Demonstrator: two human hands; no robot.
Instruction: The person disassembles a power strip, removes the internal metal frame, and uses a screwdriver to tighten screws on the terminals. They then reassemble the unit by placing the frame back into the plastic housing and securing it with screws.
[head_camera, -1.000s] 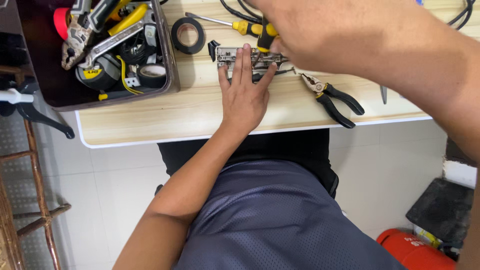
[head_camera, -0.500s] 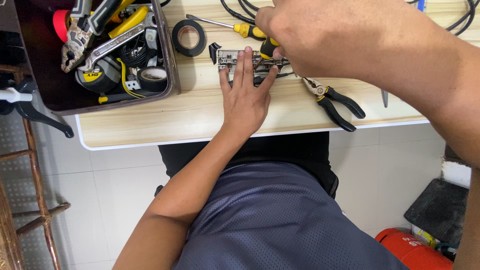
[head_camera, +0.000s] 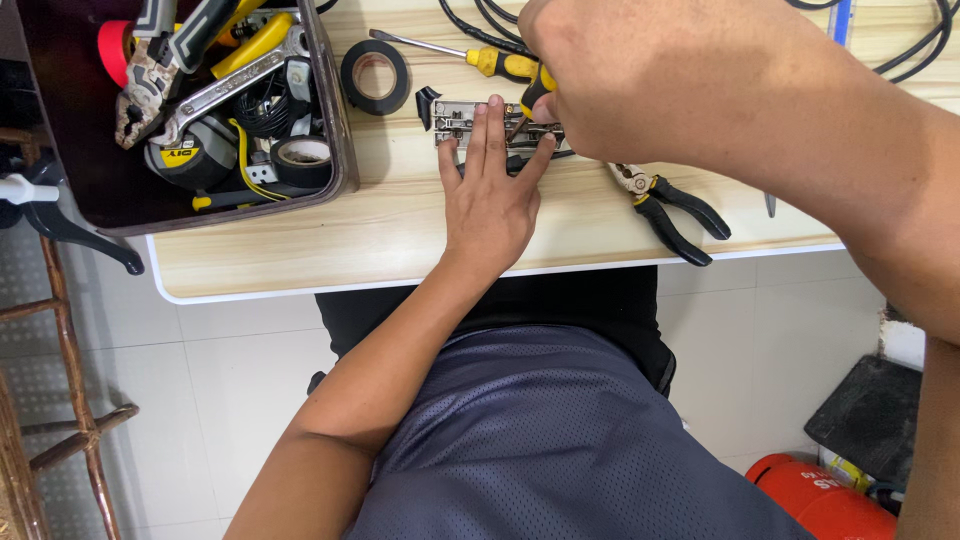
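Left hand is lying flat, fingers spread, pinning metal bracket on table. Right hand is gripping screwdriver there; tip slipping could be jabbing fingers.

Home workbench: toolbox, pliers, tiled floor.

Roll of black tape beside dark tool tray on wooden tabletop; black-handled pliers near front edge; red cylinder on tiled floor.
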